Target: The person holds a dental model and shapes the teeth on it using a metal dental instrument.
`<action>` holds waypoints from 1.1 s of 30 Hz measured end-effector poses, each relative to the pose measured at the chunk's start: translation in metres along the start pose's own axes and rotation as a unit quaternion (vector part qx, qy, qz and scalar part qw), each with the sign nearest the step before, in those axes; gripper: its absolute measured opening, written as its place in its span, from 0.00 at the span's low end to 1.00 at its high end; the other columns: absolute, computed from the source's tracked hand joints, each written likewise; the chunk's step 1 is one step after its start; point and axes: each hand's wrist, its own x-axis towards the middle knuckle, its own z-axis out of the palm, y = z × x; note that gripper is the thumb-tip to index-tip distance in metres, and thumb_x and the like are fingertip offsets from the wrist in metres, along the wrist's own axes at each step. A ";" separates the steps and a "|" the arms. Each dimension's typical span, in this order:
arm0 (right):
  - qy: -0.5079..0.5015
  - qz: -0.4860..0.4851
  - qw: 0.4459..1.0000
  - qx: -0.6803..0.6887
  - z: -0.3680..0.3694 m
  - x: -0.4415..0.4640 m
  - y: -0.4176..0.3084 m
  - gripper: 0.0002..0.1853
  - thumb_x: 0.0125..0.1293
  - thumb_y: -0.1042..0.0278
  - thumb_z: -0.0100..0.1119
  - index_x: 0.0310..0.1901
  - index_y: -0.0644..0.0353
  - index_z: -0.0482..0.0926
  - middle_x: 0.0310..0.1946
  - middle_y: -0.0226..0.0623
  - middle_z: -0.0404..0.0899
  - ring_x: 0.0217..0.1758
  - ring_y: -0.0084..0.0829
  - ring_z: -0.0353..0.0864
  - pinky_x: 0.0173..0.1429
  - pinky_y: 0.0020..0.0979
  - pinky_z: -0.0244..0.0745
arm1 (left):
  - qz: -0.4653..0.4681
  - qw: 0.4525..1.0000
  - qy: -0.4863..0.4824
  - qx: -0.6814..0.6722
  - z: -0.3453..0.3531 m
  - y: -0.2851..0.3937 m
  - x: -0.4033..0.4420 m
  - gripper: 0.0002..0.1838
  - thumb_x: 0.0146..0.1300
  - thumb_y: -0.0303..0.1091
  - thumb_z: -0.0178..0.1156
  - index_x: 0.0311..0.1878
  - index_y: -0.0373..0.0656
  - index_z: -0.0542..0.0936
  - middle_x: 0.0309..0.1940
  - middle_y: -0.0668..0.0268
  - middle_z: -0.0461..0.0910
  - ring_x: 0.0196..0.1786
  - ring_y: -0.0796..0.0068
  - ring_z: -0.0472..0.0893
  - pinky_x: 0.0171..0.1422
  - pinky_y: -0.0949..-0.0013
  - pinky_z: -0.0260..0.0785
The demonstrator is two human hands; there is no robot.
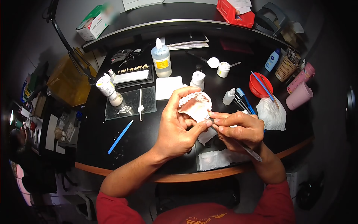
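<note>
My left hand (174,128) holds a pale dental cast (197,106) up over the desk, fingers and thumb closed around its edges. A row of teeth shows along the upper left of the cast. My right hand (240,128) pinches a slim metal dental hand instrument (249,150). Its front end meets the lower right edge of the cast, close to my left thumb, and my fingers partly cover the tip. The broad flat other end sticks out toward my right wrist. Beneath my hands lies a crumpled white tissue (214,159).
A glass slab (150,104) carries a white-tipped tool and a tilted jar. Around it are a blue stick (120,137), a shade guide (132,75) and a large bottle (161,59). On the right stand a dropper bottle (229,97), a red bowl (257,89) and a pink cup (299,95).
</note>
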 end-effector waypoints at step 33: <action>-0.095 -0.073 0.989 -0.087 -0.005 0.000 -0.009 0.08 0.49 0.82 0.71 0.27 0.70 0.78 0.40 0.50 0.85 0.50 0.52 0.92 0.45 0.38 0.93 | -0.100 0.995 0.010 -0.004 -0.001 0.011 -0.002 0.36 0.63 0.11 0.67 0.72 0.39 0.65 0.49 0.56 0.81 0.43 0.76 0.85 0.42 0.75 0.83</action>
